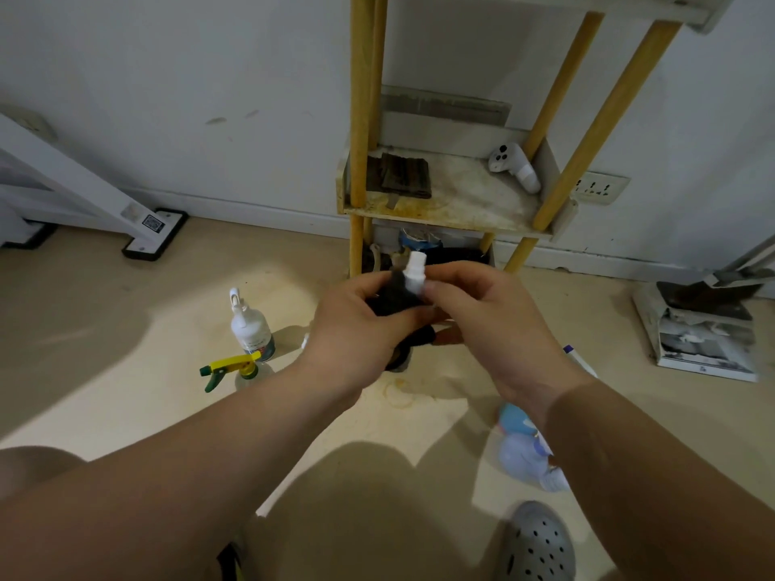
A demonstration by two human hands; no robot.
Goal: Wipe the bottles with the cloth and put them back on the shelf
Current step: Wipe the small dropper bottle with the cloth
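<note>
Both hands are up in front of me, meeting over the floor just before the shelf. Left hand is curled tight round the black cloth, and the cloth wraps the body of the small bottle, so only its white top pokes out above my fingers. Right hand comes in from the other side, thumb and fingertips pinching that white top. How much of the bottle the cloth covers, I can't tell; my hands hide it.

Out on the floor to my left, a white spray bottle stands upright, and just beside it, nearer me, a clear bottle with a yellow and green trigger. Down by my right forearm a blue bottle lies on its side.

Shelf dead ahead, against the wall, on yellow wooden posts. On its stained board: a folded dark rag at the left, a white handheld controller at the right, well apart. Dark clutter sits on the level underneath, too dim to make out.

Wall socket just right of the shelf, a torn box on the floor further right, and my grey clog at the bottom edge.
</note>
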